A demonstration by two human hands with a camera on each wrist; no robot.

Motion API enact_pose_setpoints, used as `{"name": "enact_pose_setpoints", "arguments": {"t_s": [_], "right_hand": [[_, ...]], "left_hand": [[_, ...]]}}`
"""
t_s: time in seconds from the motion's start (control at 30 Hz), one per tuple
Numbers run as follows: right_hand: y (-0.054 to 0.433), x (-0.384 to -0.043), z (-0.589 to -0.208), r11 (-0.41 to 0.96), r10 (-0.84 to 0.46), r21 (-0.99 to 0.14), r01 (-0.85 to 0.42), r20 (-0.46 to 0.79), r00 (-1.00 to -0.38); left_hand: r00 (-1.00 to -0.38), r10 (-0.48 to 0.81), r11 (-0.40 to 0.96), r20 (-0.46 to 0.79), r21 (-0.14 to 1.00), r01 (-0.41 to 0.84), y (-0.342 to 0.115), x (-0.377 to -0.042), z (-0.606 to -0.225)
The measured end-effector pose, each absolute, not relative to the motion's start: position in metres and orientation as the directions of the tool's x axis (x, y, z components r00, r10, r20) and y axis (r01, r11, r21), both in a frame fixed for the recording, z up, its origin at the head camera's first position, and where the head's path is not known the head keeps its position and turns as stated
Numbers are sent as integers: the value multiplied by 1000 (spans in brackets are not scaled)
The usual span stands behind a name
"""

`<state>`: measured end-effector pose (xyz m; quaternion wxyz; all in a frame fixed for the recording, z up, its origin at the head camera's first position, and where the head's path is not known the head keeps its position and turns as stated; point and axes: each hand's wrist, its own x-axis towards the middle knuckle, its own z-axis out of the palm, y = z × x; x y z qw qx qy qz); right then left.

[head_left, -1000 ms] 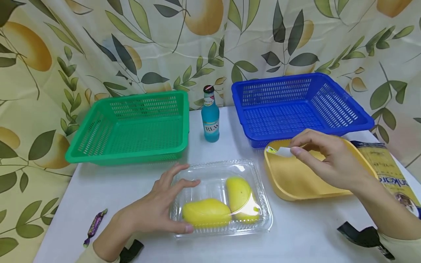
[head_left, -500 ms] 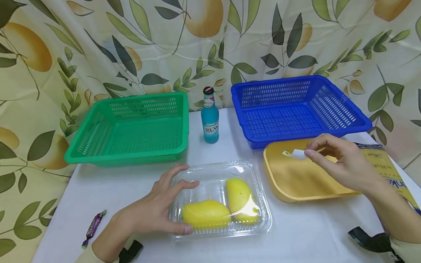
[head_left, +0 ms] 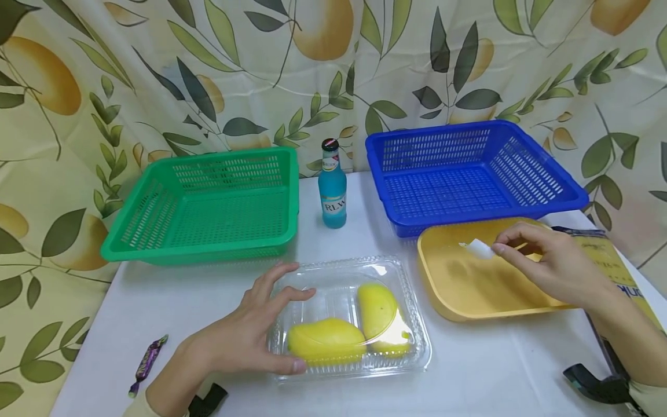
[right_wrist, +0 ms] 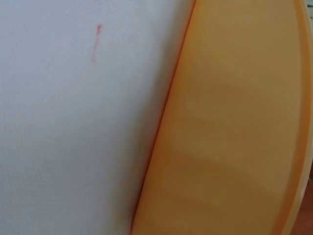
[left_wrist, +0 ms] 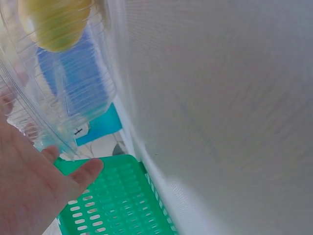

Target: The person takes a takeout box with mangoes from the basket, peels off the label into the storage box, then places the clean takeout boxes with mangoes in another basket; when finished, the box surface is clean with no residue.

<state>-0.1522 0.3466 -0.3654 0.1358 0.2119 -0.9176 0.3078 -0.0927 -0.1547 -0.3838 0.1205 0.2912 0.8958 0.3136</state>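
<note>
My right hand [head_left: 560, 269] moved right, pinching the slip [head_left: 479, 249] over the tray [head_left: 469, 295]; left hand [head_left: 250, 336] spread at the box [head_left: 333, 289].

The cloth backdrop [head_left: 203, 87] across the top of the frame is cream, printed with orange-yellow fruit and olive to dark grey-green leaves. At left centre the basket [head_left: 234, 217] is green; at upper right another basket [head_left: 443, 188] is deep blue. Between them, the bottle [head_left: 333, 191] shows turquoise, with dark letters on a pale label and a dark cap. The tray [head_left: 458, 295] at right is mustard yellow, the small piece [head_left: 480, 249] over it white. Lower centre, bright yellow fruits [head_left: 325, 340] show through a colourless clear box [head_left: 323, 292]. The wrapped sweet [head_left: 149, 362] at lower left is purple.
</note>
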Motion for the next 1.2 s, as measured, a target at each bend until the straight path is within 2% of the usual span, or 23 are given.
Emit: {"name": "enact_pose_setpoints", "arguments": {"t_s": [0.27,0.5,0.97,1.2], "right_hand": [[354,-160,-372,762,-371,-422,-491,337,-865],[352,-162,-372,740,-383,-441,-509,346,-857],[320,-154,-368,536,-369,-680,-500,345,-863],[299,-140,-362,443,-410,-722,-531,364,-836]], "left_hand": [[-813,580,642,-54,645,416,-154,-90,-384],[-805,593,635,-32,633,443,-155,-90,-384],[-804,593,636,-42,637,436,-155,-89,-380],[-799,601,627,-37,641,442,-158,-90,-371]]}}
